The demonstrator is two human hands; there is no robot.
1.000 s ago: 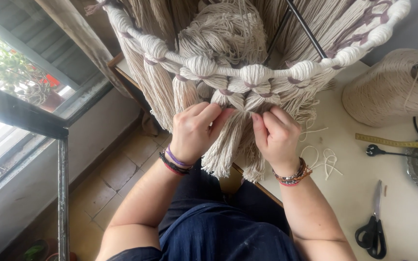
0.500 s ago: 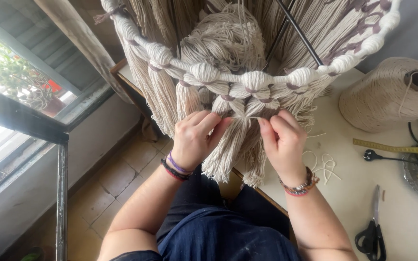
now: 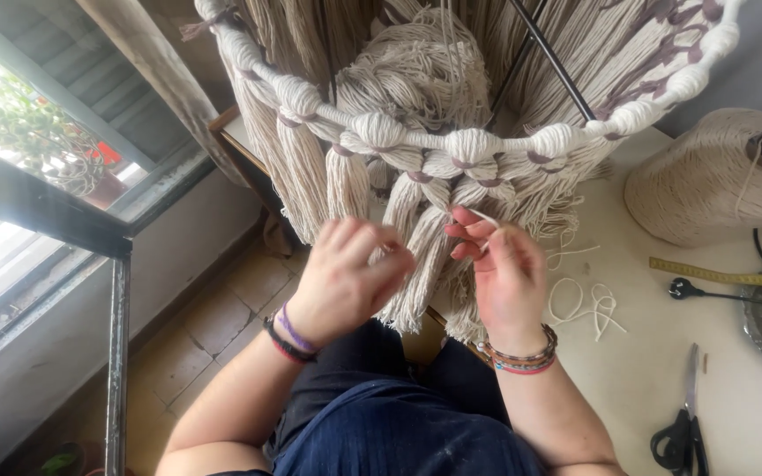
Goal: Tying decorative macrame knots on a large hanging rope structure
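Both hands have dropped a little away from the knotted rim since a moment ago, when they were pressed up against the tassels; now they work just below it, in front of the hanging fringe. The left hand point(image 3: 346, 278) is curled loosely, its fingers point(image 3: 387, 264) bent together around the lower end of a cream tassel point(image 3: 416, 264), though how firmly it grips is hard to tell because of motion blur. The right hand point(image 3: 504, 273) has its fingers point(image 3: 469, 231) pinched together on a thin cream cord point(image 3: 487, 218), held just beside that same tassel. The macramé piece point(image 3: 451, 145) hangs in front of the person, a curved band of wrapped knots with purple bindings and long fringe, reaching down to the edge of the pale worktop point(image 3: 663, 388). The shift from pressing at the knots to pinching a single strand suggests that one tassel is being singled out and a cord brought to it. On the worktop, loose cord offcuts point(image 3: 588, 304) lie near the right wrist, a large cone of twine point(image 3: 716, 181) stands well apart to the right, and black scissors point(image 3: 685, 423) lie near the lower right edge.
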